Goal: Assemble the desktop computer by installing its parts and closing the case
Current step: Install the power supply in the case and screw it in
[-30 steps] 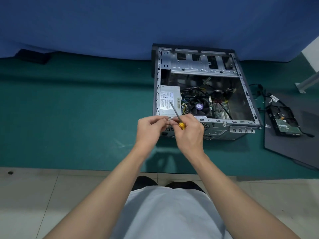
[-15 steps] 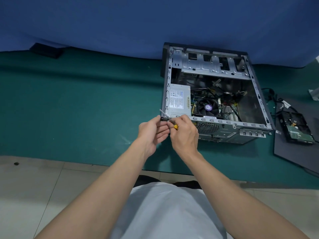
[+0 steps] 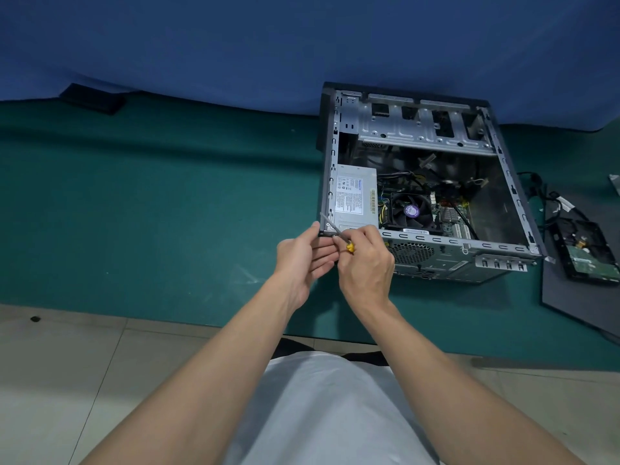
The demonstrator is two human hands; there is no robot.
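- Two hands meet at the near left corner of the computer case (image 3: pixel 436 239), which lies open side up on a green mat (image 3: pixel 151 213).
- On the right hand (image 3: pixel 365 266) the grip is closed round a screwdriver (image 3: pixel 349 247) with a yellow handle; its shaft slants up and left to that corner of the case. The tip is too small to make out.
- On the left hand (image 3: pixel 302 260) the thumb touches the outside of the same corner. Its fingers lie loosely extended just beside the right hand, a slack grip with nothing visible in it.
- Inside the case, a grey power supply (image 3: pixel 352 199) sits against the left wall, with a black fan (image 3: pixel 411 209) just right of it.
- Right of the case and apart from it, a hard drive (image 3: pixel 590 260) lies on a dark panel (image 3: pixel 570 297), with cables (image 3: pixel 550 199) between drive and case.
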